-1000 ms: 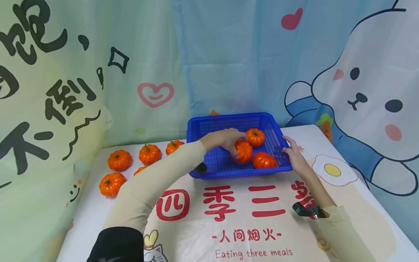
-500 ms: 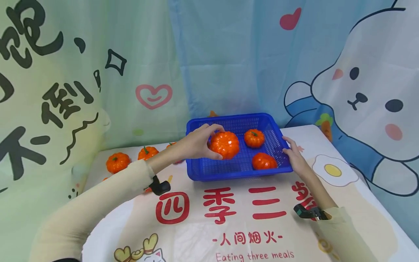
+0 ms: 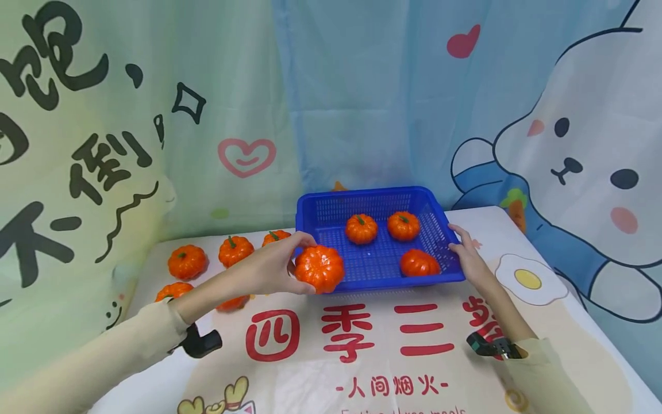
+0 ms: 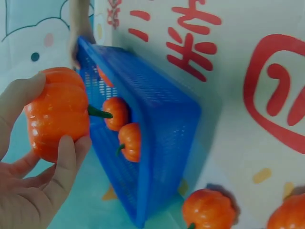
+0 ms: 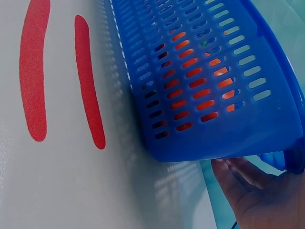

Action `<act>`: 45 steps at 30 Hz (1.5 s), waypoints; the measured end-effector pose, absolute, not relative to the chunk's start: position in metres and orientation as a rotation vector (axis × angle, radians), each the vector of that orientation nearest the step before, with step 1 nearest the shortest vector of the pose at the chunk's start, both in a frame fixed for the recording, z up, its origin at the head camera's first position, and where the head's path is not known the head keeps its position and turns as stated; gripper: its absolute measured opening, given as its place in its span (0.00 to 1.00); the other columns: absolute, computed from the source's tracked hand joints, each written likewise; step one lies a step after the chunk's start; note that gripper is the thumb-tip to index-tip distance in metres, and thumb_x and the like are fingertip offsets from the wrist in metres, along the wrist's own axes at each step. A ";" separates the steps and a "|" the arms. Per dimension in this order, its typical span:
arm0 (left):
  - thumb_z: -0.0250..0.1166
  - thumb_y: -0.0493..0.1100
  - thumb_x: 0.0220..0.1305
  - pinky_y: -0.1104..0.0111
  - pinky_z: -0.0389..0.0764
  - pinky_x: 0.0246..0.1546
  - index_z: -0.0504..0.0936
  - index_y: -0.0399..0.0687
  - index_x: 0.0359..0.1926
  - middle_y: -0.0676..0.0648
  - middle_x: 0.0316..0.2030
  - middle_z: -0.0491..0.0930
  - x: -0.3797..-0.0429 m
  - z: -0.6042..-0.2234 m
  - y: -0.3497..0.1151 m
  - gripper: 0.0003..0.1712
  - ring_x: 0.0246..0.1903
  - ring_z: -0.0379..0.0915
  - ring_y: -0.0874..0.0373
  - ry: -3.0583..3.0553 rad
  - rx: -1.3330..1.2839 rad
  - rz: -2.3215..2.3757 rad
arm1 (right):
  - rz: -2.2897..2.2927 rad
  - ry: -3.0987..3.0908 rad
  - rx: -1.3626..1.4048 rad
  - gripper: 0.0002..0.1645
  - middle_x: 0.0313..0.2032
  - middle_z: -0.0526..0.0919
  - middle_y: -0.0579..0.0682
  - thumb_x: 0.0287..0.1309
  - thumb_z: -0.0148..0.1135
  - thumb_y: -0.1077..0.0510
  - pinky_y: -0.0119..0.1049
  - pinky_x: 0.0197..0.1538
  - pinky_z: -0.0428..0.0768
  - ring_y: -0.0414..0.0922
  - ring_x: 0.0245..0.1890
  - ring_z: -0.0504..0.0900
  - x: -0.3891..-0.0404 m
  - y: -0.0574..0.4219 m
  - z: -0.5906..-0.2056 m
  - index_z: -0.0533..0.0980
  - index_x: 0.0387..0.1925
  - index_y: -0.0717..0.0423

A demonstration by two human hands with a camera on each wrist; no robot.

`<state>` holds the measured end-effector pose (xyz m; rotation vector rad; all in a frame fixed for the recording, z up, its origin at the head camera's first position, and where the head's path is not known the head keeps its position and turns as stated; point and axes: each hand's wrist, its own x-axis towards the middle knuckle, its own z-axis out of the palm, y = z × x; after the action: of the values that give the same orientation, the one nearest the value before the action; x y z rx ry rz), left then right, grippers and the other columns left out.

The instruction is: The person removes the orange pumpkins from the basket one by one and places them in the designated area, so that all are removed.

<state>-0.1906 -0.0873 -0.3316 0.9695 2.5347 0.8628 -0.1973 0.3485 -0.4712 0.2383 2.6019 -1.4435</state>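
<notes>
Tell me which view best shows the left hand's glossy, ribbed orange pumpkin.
The left wrist view: the pumpkin appears largest, its green stem visible. The head view shows it smaller, stem hidden; the right wrist view doesn't identifiably show it.

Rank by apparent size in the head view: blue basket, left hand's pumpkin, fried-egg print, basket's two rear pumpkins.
1. Blue basket
2. Fried-egg print
3. Pumpkin in the left hand
4. Rear-left pumpkin and rear-right pumpkin: too alike to rank

Tablecloth point(image 3: 579, 345): red 四季三 point(image 3: 347, 338), next character partly hidden | below: 人间烟火 point(image 3: 380, 386), then English line point(image 3: 403, 411) cut off by frame | curtain point(image 3: 357, 86): black 吧 point(image 3: 62, 46), 倒 point(image 3: 106, 167), 不 point(image 3: 32, 236)
</notes>
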 end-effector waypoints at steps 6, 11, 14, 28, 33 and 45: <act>0.77 0.48 0.48 0.72 0.81 0.38 0.67 0.51 0.57 0.50 0.48 0.78 -0.189 -0.339 -0.098 0.38 0.37 0.76 0.58 2.504 0.907 0.944 | -1.452 2.607 0.221 0.35 0.75 0.40 0.68 0.74 0.27 0.45 0.73 0.65 0.57 0.72 0.69 0.52 -0.197 0.351 -0.473 0.32 0.76 0.38; 0.77 0.51 0.47 0.69 0.81 0.38 0.68 0.54 0.55 0.52 0.48 0.80 -0.187 -0.348 -0.107 0.37 0.34 0.77 0.58 2.499 0.786 0.957 | -1.457 2.607 0.205 0.35 0.75 0.39 0.68 0.74 0.27 0.45 0.73 0.65 0.57 0.73 0.70 0.51 -0.198 0.351 -0.473 0.32 0.76 0.39; 0.78 0.51 0.45 0.68 0.80 0.38 0.69 0.57 0.55 0.53 0.49 0.80 -0.187 -0.351 -0.111 0.37 0.35 0.77 0.59 2.521 0.746 0.958 | -1.458 2.610 0.203 0.35 0.75 0.39 0.68 0.74 0.27 0.45 0.73 0.65 0.57 0.73 0.69 0.51 -0.198 0.352 -0.474 0.32 0.76 0.38; 0.77 0.57 0.44 0.66 0.83 0.39 0.64 0.52 0.52 0.46 0.49 0.76 -0.184 -0.365 -0.120 0.40 0.42 0.75 0.56 2.593 0.711 0.864 | -1.450 2.616 0.194 0.35 0.75 0.37 0.68 0.74 0.27 0.47 0.73 0.66 0.54 0.73 0.70 0.49 -0.200 0.350 -0.473 0.32 0.77 0.40; 0.77 0.55 0.46 0.59 0.84 0.44 0.61 0.57 0.63 0.43 0.53 0.71 -0.183 -0.370 -0.123 0.46 0.49 0.74 0.51 2.588 0.776 0.831 | -1.442 2.611 0.201 0.35 0.75 0.37 0.67 0.74 0.26 0.46 0.74 0.65 0.54 0.73 0.70 0.49 -0.199 0.350 -0.473 0.32 0.77 0.40; 0.74 0.55 0.48 0.55 0.84 0.45 0.64 0.65 0.67 0.40 0.53 0.68 -0.184 -0.380 -0.128 0.46 0.50 0.74 0.46 2.601 0.821 0.732 | -1.442 2.612 0.213 0.35 0.75 0.40 0.68 0.74 0.26 0.45 0.72 0.65 0.56 0.73 0.69 0.53 -0.201 0.350 -0.473 0.32 0.76 0.39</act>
<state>-0.1838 -0.1278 -0.3795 0.8206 2.6009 0.7316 -0.2012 0.3502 -0.4732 0.2129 2.6122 -1.4422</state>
